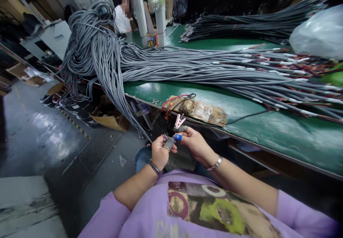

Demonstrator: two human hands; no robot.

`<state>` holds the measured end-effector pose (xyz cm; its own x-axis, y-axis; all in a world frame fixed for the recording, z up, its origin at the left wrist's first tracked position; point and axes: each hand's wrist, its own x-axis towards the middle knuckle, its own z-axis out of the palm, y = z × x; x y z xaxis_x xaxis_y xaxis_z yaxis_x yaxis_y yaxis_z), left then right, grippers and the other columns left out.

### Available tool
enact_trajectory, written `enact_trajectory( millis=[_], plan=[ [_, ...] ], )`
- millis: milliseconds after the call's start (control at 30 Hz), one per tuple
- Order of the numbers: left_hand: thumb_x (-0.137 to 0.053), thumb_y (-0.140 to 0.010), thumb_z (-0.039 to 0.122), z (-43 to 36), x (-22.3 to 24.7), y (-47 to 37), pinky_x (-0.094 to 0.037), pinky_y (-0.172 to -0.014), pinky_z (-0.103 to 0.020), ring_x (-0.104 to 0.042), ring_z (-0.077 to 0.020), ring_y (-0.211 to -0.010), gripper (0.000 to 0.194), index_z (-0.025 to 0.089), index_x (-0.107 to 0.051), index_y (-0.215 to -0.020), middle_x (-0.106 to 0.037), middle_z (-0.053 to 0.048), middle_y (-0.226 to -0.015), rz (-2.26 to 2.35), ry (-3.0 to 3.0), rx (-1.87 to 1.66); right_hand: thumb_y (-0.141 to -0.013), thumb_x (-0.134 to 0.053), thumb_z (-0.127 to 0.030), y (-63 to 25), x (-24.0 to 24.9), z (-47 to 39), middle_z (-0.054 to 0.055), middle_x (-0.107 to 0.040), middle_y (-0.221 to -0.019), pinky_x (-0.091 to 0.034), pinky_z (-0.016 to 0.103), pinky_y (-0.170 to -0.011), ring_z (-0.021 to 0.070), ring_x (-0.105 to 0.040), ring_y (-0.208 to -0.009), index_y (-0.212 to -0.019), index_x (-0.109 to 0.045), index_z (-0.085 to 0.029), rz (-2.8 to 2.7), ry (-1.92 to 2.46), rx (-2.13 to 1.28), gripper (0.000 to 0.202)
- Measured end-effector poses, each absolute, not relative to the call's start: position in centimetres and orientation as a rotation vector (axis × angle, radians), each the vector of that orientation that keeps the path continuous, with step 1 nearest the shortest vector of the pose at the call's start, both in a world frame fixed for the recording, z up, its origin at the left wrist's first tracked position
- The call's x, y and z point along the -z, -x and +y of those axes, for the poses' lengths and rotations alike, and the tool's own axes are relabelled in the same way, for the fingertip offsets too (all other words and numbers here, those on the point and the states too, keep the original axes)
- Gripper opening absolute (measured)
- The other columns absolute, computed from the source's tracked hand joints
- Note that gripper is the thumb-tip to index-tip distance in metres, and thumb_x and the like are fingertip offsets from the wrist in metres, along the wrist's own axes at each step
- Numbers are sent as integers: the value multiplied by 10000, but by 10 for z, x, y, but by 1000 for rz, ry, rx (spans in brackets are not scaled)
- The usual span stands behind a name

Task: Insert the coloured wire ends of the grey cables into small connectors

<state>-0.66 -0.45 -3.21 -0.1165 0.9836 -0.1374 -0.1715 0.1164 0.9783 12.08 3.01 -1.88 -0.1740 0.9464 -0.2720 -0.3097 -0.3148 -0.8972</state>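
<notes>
In front of my body, my left hand is closed around a bunch of thin coloured wires, whose ends fan out above the fingers. A grey wrap covers one of its fingers. Close by, my right hand pinches at the wire ends; what lies between its fingertips is too small to make out. Blue tape is around its thumb, and a grey wrap covers its index finger. Just beyond these fingers stands a pink clothespin, at the edge of the green table.
A wooden block with cords lies at the table edge. Long grey cables cover the table and hang off its left end. Behind them are dark cables and a plastic bag. A person sits across; a cardboard box is on the floor.
</notes>
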Motion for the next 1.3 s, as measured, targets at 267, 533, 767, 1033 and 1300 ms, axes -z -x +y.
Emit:
enact_trajectory(
  millis=[267,533,767,1033,1300],
  plan=[
    [-670,-722,398,-4,21,10,-500,-464,-230,-574,-105,-457,272,140,-585,-726,-602,7,-550,1303,-991,-1278,-596,-737,-225,-123,26,28,-25,-624,-749,-408,225,-577,106,-544,-667,-881,-601,-199,-807,1138,-1598,317],
    [-671,-720,400,-7,23,6,-497,-462,-224,-568,-103,-458,270,146,-578,-722,-593,13,-540,1281,-1031,-1246,-571,-800,-248,-121,20,30,7,-681,-809,-434,238,-625,118,-587,-700,-879,-603,-194,-792,1024,-1748,369],
    [-668,-727,412,-7,26,7,-493,-469,-216,-570,-101,-465,279,144,-588,-724,-597,8,-543,1301,-1054,-1227,-548,-794,-229,-120,21,29,-38,-614,-639,-392,236,-566,84,-524,-557,-825,-570,-176,-786,1051,-1721,360],
    [-635,-750,356,-3,33,9,-499,-470,-209,-576,-100,-481,211,148,-597,-761,-599,8,-562,1358,-1119,-1206,-593,-723,-208,-119,24,24,-31,-599,-664,-386,234,-543,89,-513,-558,-821,-575,-182,-794,1097,-1660,273],
    [-620,-740,274,-2,42,10,-504,-482,-227,-593,-120,-508,153,154,-644,-831,-609,4,-573,1326,-1309,-1015,-583,-760,-223,-122,26,24,-18,-633,-702,-443,265,-655,124,-577,-666,-817,-577,-190,-919,1076,-1521,299]
  ],
)
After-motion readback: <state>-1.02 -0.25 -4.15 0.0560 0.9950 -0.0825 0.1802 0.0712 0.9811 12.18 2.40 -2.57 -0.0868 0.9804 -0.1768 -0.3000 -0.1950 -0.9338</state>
